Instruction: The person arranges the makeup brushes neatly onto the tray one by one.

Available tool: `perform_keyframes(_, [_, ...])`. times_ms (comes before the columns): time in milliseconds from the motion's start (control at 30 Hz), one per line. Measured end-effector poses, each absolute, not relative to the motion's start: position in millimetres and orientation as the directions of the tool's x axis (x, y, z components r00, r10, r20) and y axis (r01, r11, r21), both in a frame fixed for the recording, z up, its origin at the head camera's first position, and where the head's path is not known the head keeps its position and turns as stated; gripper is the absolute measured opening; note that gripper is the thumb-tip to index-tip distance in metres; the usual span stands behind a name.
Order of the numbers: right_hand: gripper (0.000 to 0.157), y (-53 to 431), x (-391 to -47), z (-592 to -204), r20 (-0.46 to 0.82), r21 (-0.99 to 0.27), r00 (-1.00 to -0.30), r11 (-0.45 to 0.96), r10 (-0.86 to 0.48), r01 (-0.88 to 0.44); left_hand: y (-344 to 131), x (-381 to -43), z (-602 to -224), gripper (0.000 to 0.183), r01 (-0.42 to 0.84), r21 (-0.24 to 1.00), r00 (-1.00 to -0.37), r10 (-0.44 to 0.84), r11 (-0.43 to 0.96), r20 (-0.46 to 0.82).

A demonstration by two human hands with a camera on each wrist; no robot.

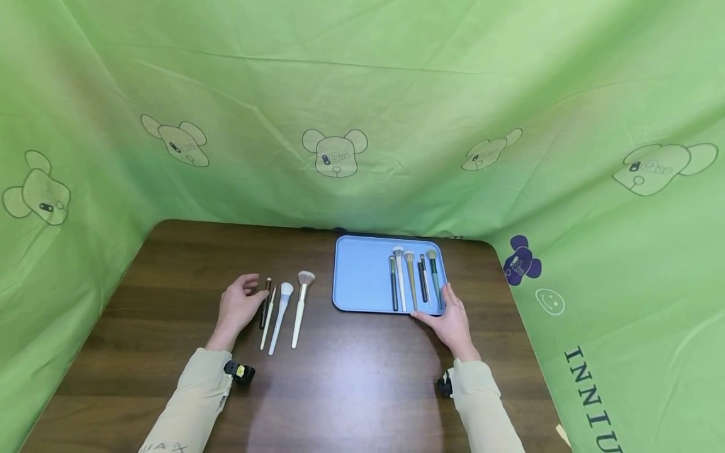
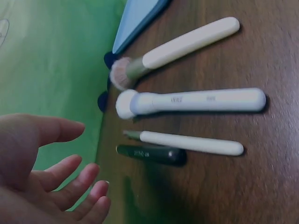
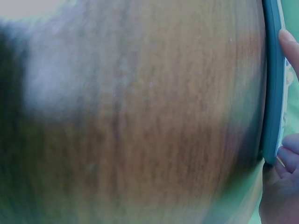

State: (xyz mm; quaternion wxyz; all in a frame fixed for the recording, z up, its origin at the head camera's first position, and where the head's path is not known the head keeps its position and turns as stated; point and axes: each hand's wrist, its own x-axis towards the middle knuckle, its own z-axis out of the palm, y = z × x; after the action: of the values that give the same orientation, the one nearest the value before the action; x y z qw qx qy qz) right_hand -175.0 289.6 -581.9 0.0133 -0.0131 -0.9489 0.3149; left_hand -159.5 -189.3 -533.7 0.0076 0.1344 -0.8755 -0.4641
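Observation:
In the head view my left hand point(image 1: 240, 305) is beside a short dark makeup brush point(image 1: 263, 313), thumb and fingers apart. The left wrist view shows a gap between that hand point(image 2: 56, 172) and the dark brush point(image 2: 152, 154), with nothing held. Right of it lie a slim white-handled brush point(image 1: 267, 324), a white brush point(image 1: 279, 324) and a larger fluffy brush point(image 1: 298, 318). My right hand point(image 1: 453, 324) holds the near right corner of a blue tray point(image 1: 359, 277), thumb at the front rim and fingers along the side. Several brushes, including a tan-handled one point(image 1: 411, 283), lie in the tray's right half.
The brown wooden table point(image 1: 351, 384) has a green printed curtain point(image 1: 340, 82) hanging along its back and sides. The tray stands near the table's back edge. Black wrist cameras point(image 1: 240, 372) sit on both wrists.

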Motion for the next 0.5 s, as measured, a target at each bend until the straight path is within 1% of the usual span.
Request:
perform_keyframes(233, [0.118,289,-174,-580,0.011,-0.611,-0.999,0.792,0.036,0.022,-194,-157,-539,0.050,-0.241,0.779,-0.966,-0.224,0.580,-0.132])
perform_keyframes(367, [0.118,289,-174,-580,0.004,-0.602,-0.999,0.798,0.044,0.033,-193,-158,-542,0.044,-0.236,0.749,-0.968,-0.213,0.618,-0.130])
perform_keyframes(500, [0.117,288,-175,-582,0.015,-0.597,-0.999,0.802,0.050,0.031,-193,-159,-546,0.034,-0.237,0.724,-0.968,-0.219,0.647,-0.121])
